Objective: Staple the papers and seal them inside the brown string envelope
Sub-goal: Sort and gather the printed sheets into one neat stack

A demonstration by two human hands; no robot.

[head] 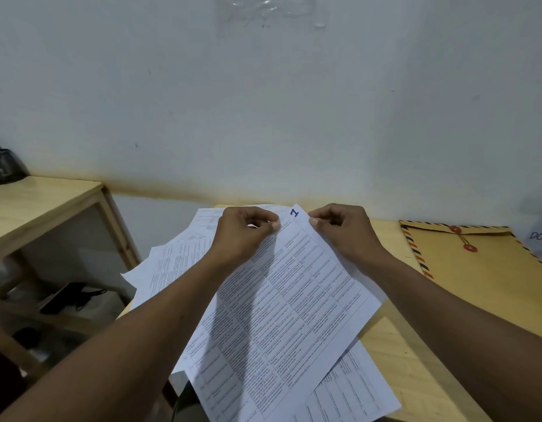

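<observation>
Head view: the left hand pinches the far edge of the top sheet, marked 1, between thumb and forefinger. The right hand pinches the same edge just beside it. The other papers lie fanned beneath, their number unclear. One brown string envelope lies flat on the light wooden table, apart to the right. A white wall stands behind, a wooden shelf at left.

A pale wooden table fills the lower right of the frame. Loose printed sheets sprawl across its middle, and a brown string envelope lies flat at the right.
</observation>
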